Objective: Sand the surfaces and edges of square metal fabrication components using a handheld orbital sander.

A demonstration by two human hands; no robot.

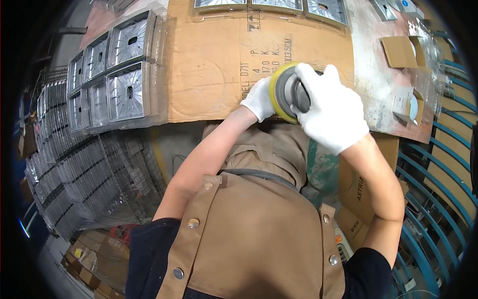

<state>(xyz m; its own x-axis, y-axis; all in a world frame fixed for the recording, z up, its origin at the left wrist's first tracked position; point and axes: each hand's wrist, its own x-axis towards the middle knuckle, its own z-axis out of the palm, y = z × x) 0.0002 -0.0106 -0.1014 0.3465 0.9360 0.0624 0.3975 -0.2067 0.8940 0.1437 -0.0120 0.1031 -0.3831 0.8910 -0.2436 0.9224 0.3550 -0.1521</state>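
Gripping a round, thick grey disc-shaped piece with a yellow rim [284, 94] in the white-gloved right hand [333, 112], with fingers wrapped over its right side. Looks stepped: yellow outer band, grey concentric rings inside, darker middle part, partly covered by fingers. Tilted on edge, with the ringed side toward the right hand. Held up in front of the torso, near the close edge of a flat brown printed cardboard sheet [204, 89] on the worn whitish-pink desk [368, 70]. Brought up against its left side in view: white-gloved left hand [260, 99]; can't tell if gripping, fingers partly hidden behind the rim. Also on the desk: shiny grey square pieces in clear plastic trays [122, 87] at left, small brown cardboard box [398, 52] at right.
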